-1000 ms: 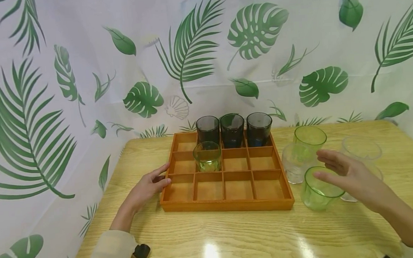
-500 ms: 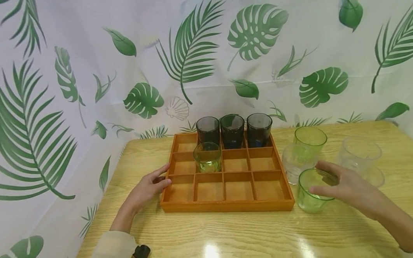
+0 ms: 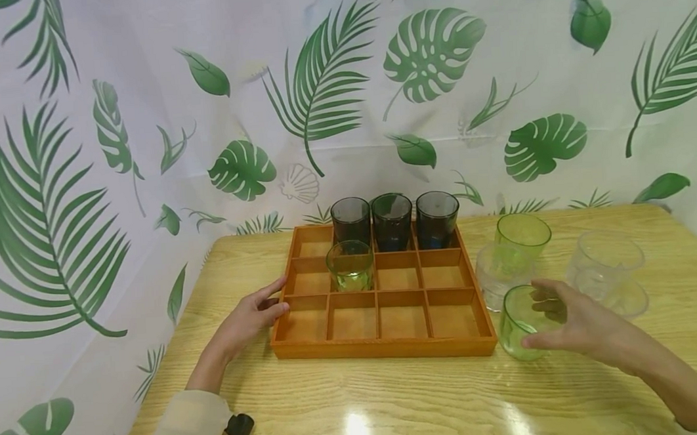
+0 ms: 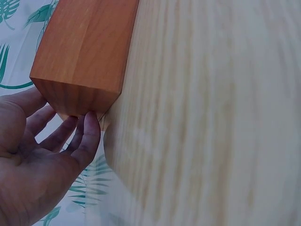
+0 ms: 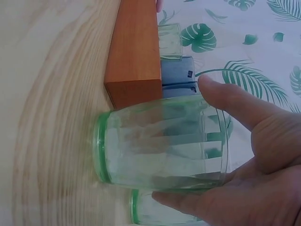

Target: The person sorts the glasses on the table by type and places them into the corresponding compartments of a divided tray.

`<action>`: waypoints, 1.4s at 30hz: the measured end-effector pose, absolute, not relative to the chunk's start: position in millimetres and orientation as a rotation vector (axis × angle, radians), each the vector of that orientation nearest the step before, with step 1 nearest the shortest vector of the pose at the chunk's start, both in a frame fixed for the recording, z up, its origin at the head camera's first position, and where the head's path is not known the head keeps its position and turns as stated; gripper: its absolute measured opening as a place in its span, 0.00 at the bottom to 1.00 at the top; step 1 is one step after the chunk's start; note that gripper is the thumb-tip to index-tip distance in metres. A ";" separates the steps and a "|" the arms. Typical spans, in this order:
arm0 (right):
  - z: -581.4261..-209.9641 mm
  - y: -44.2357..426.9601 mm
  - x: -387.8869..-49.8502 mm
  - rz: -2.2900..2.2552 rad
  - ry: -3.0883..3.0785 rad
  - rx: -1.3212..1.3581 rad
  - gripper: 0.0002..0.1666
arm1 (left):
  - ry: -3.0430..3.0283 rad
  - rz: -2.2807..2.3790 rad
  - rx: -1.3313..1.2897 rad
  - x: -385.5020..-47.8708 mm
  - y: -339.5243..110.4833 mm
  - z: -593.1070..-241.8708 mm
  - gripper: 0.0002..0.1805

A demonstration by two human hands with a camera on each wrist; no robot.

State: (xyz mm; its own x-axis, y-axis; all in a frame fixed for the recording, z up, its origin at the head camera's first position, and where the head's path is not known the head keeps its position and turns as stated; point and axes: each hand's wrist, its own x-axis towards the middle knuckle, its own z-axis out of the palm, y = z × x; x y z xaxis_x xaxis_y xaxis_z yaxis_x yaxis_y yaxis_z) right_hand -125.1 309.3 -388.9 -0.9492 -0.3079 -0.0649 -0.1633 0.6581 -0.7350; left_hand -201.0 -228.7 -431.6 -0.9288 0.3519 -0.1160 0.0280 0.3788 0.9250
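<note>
The left hand (image 3: 244, 325) rests its fingertips and thumb against the left wall of the wooden compartment tray (image 3: 385, 347); in the left wrist view the left hand (image 4: 51, 155) touches the tray's side (image 4: 87, 42). Beside the tray's front right corner, the right hand (image 3: 593, 326) holds a green glass (image 3: 517, 333), thumb in front and fingers behind. The right wrist view shows the right hand (image 5: 254, 155) around this upright glass (image 5: 160, 146). Another green glass (image 3: 351, 270) sits in the tray's middle row, second compartment from the left.
Three dark glasses (image 3: 392, 222) occupy the back row's three right compartments. Right of the tray stand a yellow-green glass (image 3: 523, 234) and a clear glass (image 3: 494, 289). More clear glassware (image 3: 605, 263) is behind the right hand. A leaf-patterned cloth (image 3: 341, 80) rises behind the table.
The right hand has lowered around the front green glass, which has shifted left towards the tray's corner. The left hand and the tray look unmoved.
</note>
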 end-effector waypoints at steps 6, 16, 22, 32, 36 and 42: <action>-381.1 315.5 -124.2 -1.126 2.755 -0.381 0.55 | 2.356 1.562 0.338 -201.3 -228.4 -433.0 0.36; -357.9 314.7 -125.3 -1.113 2.872 -0.394 0.56 | 2.362 1.557 0.327 -201.9 -228.8 -434.0 0.36; -349.9 307.3 -126.4 -1.149 2.859 -0.382 0.54 | 2.374 1.550 0.328 -200.7 -228.9 -432.5 0.36; -339.9 291.8 -129.0 -1.111 2.901 -0.409 0.54 | 2.383 1.530 0.323 -202.4 -228.2 -432.4 0.37; -336.9 283.7 -132.5 -1.127 2.896 -0.420 0.53 | 2.375 1.535 0.331 -202.1 -228.4 -430.7 0.37; -334.8 269.8 -142.4 -1.190 2.853 -0.425 0.54 | 2.365 1.547 0.341 -201.3 -228.8 -430.9 0.37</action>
